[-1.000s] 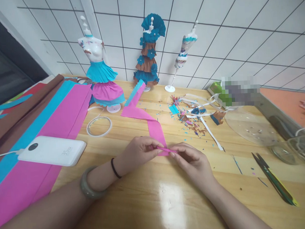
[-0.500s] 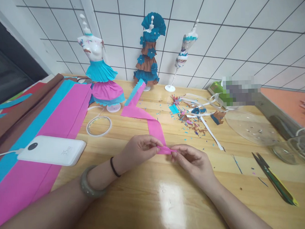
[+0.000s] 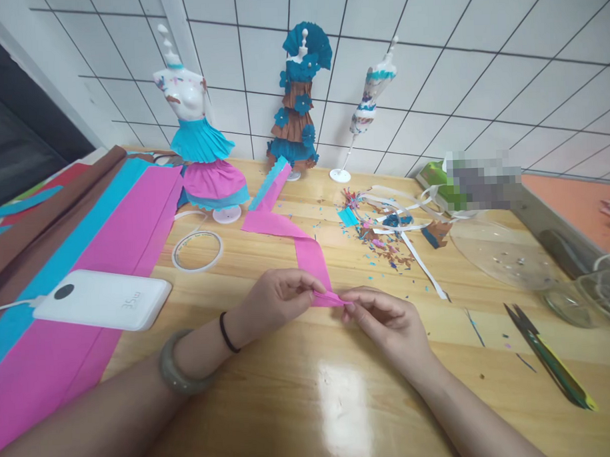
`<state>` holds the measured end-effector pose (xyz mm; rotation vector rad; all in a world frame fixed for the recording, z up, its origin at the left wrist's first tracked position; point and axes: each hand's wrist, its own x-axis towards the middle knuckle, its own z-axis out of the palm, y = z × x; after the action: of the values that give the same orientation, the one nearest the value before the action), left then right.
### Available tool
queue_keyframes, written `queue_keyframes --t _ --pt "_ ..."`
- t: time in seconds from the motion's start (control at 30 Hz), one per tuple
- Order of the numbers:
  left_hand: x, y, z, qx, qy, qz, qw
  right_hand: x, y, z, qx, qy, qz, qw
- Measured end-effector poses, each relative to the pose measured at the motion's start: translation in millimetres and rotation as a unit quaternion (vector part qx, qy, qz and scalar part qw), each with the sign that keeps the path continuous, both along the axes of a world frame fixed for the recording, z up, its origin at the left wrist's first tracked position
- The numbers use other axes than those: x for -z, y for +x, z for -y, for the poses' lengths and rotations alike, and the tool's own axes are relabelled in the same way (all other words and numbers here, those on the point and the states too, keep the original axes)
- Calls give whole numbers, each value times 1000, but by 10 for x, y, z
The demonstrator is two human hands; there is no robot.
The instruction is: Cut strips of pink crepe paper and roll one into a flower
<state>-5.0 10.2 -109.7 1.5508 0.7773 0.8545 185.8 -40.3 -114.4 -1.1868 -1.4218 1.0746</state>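
A long pink crepe paper strip [image 3: 312, 260] runs back across the wooden table in bends, its far end edged in blue. My left hand [image 3: 282, 296] pinches the strip's near end between thumb and forefinger. Close beside it, my right hand [image 3: 388, 322] pinches the same end from the right, and a narrow fold shows between the fingertips. Behind the strip's left side stands a mannequin [image 3: 185, 93] in a blue and pink pleated paper skirt [image 3: 213, 182]. A roll of tape [image 3: 196, 251] lies left of my hands.
Colored paper sheets [image 3: 111, 288] cover the left side, with a white power bank [image 3: 105, 299] on them. Two more mannequins, one dressed [image 3: 298, 109], one bare [image 3: 365, 110], stand behind. Paper scraps [image 3: 385, 236], a clear plate [image 3: 501, 255] and scissors [image 3: 549, 356] are at right.
My hands stay nearly in place. The pinched end of the strip has tilted slightly, its right tip a little lower, and the fold between my fingertips shows more.
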Motion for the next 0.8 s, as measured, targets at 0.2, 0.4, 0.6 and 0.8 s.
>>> queue_keyframes --t 0.2,0.4,0.6,0.8 --pt "-72 -14 11 -1 2 -20 1000 -33 5 22 -12 -24 5 1000" --pt "-38 29 31 -28 34 -53 998 -12 -15 16 14 -8 21 1000" --pt "-78 21 42 -25 153 -120 981 4 -10 15 1 102 100 990" --pt "-80 19 33 30 243 -161 956 -47 -15 34 -30 173 150 973"
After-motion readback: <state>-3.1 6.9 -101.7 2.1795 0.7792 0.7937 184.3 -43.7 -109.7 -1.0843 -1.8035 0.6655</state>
